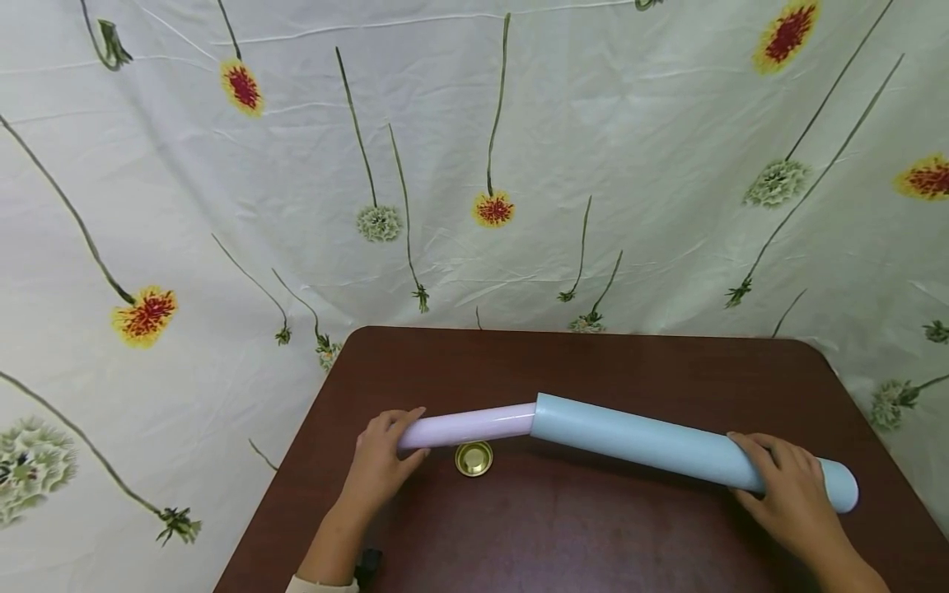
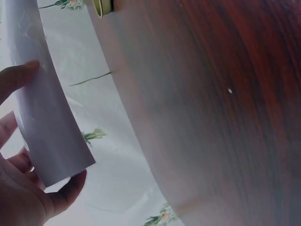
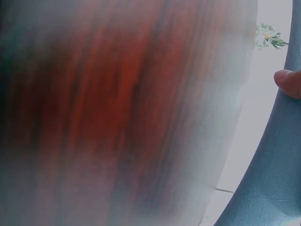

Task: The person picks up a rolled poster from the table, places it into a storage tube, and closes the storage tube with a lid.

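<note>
Brown table point(image 1: 593, 535) across the lower frame. Blue tube point(image 1: 638, 439), centre to lower right; right hand point(image 1: 789, 486) curled round its right end. Lilac tube point(image 1: 470, 426), lower centre-left, right end apparently inside the blue one's mouth; left hand point(image 1: 384, 453) grips its left end. Gold dish point(image 1: 474, 459) just below. Likely step: sliding them together or apart, can't tell which; next move calls for straightening their angle.

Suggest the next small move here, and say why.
Probably tilt the lilac tube into line with the wider blue tube: the left hand and right hand hold them near their outer ends, and their inner ends meet at a visible angle.
</note>
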`<state>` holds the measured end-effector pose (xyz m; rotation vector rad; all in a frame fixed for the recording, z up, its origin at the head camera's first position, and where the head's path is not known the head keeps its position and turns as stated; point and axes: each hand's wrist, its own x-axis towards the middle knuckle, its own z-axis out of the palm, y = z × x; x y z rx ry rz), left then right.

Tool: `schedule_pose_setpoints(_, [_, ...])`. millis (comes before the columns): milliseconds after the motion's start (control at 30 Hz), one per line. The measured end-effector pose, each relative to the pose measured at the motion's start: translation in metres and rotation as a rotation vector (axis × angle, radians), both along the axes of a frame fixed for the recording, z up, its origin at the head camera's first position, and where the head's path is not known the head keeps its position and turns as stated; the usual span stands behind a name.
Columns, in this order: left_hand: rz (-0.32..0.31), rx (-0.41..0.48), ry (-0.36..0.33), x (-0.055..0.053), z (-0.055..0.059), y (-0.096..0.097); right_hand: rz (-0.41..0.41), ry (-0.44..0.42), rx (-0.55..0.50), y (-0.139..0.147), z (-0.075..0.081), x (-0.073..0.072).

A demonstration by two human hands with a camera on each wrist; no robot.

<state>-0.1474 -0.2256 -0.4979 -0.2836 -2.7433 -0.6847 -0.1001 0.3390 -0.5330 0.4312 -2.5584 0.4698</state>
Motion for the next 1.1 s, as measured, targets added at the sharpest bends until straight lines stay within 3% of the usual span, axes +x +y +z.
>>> schedule_pose_setpoints(500, [0.101, 0.193, -0.023, -0.004, 0.004, -0.006, 0.019, -0.010, -0.001, -0.001, 0.000, 0.003])
schedule_pose_setpoints(1100, [0.118, 0.307, 0.021, -0.002, 0.005, -0.003, 0.011, -0.011, -0.014, -0.011, 0.006, 0.005])
